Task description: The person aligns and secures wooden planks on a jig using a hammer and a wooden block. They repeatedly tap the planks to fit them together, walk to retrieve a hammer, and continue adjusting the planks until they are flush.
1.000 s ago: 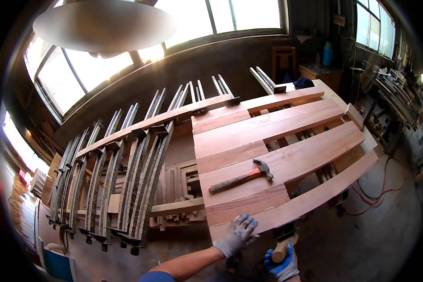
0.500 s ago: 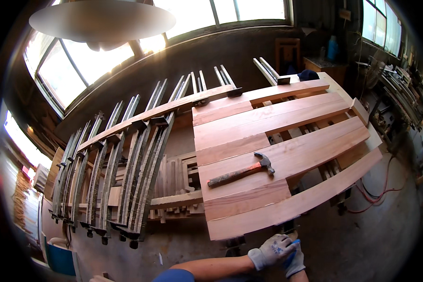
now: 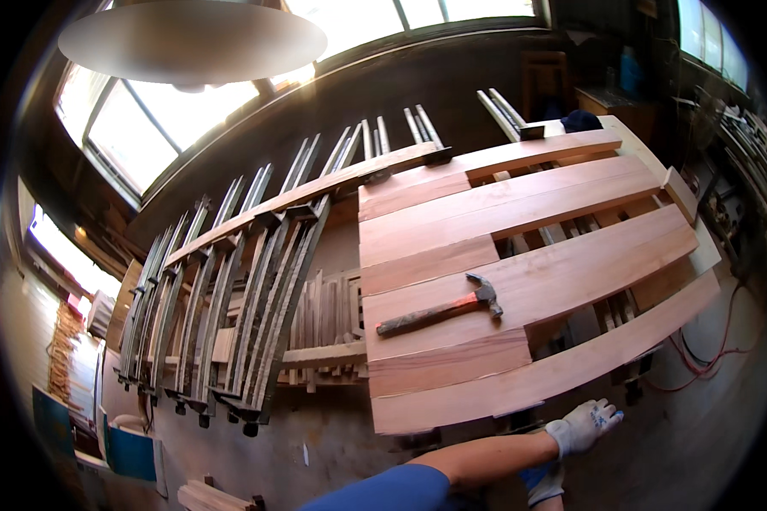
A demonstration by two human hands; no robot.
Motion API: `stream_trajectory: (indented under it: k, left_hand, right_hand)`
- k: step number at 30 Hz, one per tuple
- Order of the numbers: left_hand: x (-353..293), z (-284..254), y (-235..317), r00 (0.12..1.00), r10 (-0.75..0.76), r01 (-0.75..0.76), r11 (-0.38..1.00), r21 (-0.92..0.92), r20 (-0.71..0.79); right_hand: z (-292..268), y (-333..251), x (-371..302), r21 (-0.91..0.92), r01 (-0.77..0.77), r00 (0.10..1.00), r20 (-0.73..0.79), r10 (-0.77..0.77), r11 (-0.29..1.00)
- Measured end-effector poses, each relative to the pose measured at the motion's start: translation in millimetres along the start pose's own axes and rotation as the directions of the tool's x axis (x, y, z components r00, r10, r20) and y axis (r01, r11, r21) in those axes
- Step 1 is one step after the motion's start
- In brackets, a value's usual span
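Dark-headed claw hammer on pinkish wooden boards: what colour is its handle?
Slim handle: orange near the metal head, dark brownish farther back; best in head view.

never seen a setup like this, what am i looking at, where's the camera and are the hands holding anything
No robot arm works here: these are a person's own two gloved hands. Every picture comes from one wide camera worn on that person's head and looking down, so straight edges bend toward the rim.

Reddish, pale wooden boards lie side by side, with gaps between some of them. A claw hammer lies on top, untouched. To the left is a row of long metal bars, with a wooden strip lying across them.

The left hand is near the boards' front edge, fingers partly curled; I can't tell whether it grips anything. The right hand is partly hidden by the left forearm, so its grip can't be seen.
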State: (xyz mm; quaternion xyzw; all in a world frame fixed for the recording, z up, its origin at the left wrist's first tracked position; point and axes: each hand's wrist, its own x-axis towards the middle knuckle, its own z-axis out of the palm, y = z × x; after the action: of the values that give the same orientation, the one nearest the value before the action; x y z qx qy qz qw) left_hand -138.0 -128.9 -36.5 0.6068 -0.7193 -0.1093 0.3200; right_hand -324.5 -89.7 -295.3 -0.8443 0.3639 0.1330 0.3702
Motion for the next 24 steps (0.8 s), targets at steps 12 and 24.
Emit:
stream_trajectory:
  k: [12, 24]
  left_hand:
    - [-32.5, 8.5, -15.6, 0.986, -0.155, 0.158, 0.986, 0.044, -0.068]
    - [-239.1, -79.3, 21.9, 0.95, -0.26, 0.273, 0.96, 0.057, -0.173]
  right_hand:
    - [-180.5, -88.0, -2.6, 0.785, 0.456, 0.731, -0.599, 0.327, 0.419]
    - [-259.2, -202.5, 16.1, -0.272, -0.29, 0.904, -0.393, 0.169, 0.918]
